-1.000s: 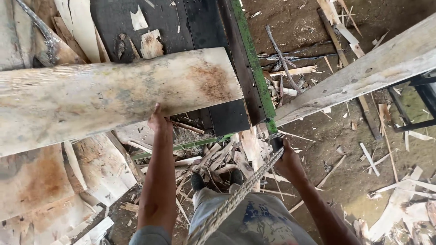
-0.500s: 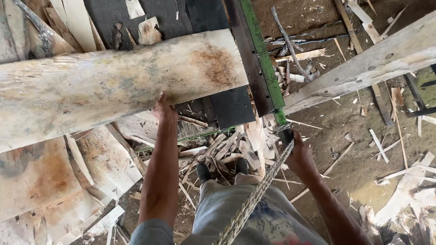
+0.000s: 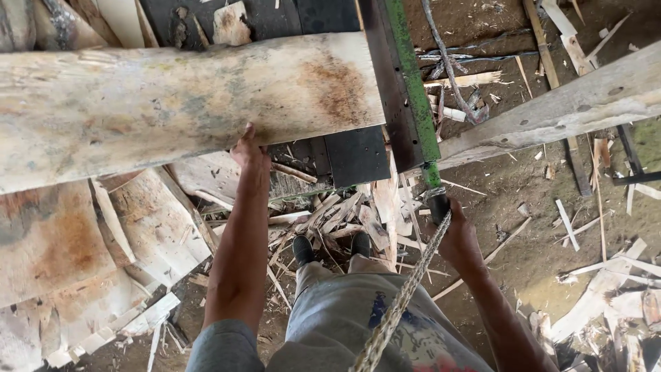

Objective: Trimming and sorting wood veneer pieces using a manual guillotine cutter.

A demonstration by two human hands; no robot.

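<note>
A wide, pale wooden slab (image 3: 172,103) with rusty stains lies across the upper left. My left hand (image 3: 249,153) presses against its near edge, fingers tucked at the underside. My right hand (image 3: 454,234) grips the dark end of a green metal lever (image 3: 413,89) that runs down from the top of the view. A braided rope (image 3: 399,303) runs from that handle toward my body.
A long grey plank (image 3: 558,110) slants across the right. More slabs (image 3: 62,248) are stacked at lower left. Offcuts and splinters (image 3: 344,220) litter the dirt floor around my shoes (image 3: 303,249). A dark machine bed (image 3: 354,155) lies under the slab.
My view has shifted slightly; the slab and lever sit a little further right and lower in frame. My left hand stays at the slab's edge, my right stays on the lever's end.
</note>
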